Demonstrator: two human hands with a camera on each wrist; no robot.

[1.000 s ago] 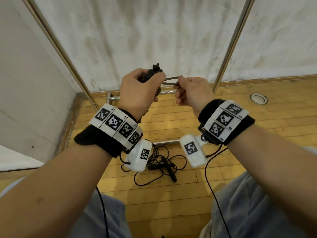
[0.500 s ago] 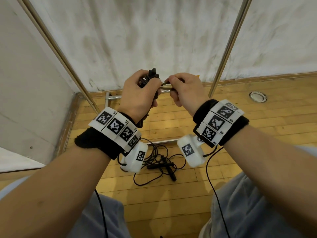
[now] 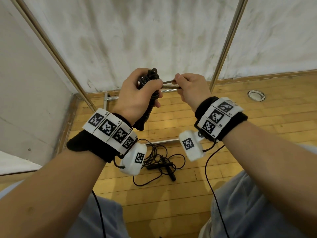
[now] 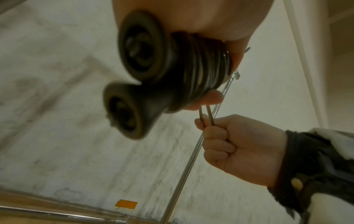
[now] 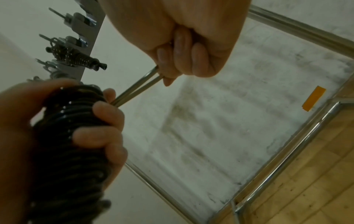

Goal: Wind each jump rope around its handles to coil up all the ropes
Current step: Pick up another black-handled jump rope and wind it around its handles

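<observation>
My left hand [image 3: 137, 95] grips a black jump rope bundle [image 3: 151, 78], both handles side by side with the rope coiled tightly round them [image 4: 197, 72] [image 5: 72, 121]. A short doubled loop of rope [image 3: 169, 84] runs taut from the bundle to my right hand [image 3: 190, 88], which pinches it in a closed fist [image 4: 216, 133] [image 5: 172, 60]. Both hands are raised in front of the white wall. Another black jump rope [image 3: 161, 165] lies loose and tangled on the wooden floor below my wrists.
A metal rack frame stands ahead, with slanted poles [image 3: 228, 40] and floor bars [image 3: 111, 98]. A coiled rope [image 5: 76, 59] hangs on the rack's hooks above. A round metal floor plate [image 3: 256, 95] sits right. My knees fill the bottom of the head view.
The hands drew close half a second ago and have moved slightly apart again, with the doubled rope loop pulled taut between them. The view has tilted down a little.
</observation>
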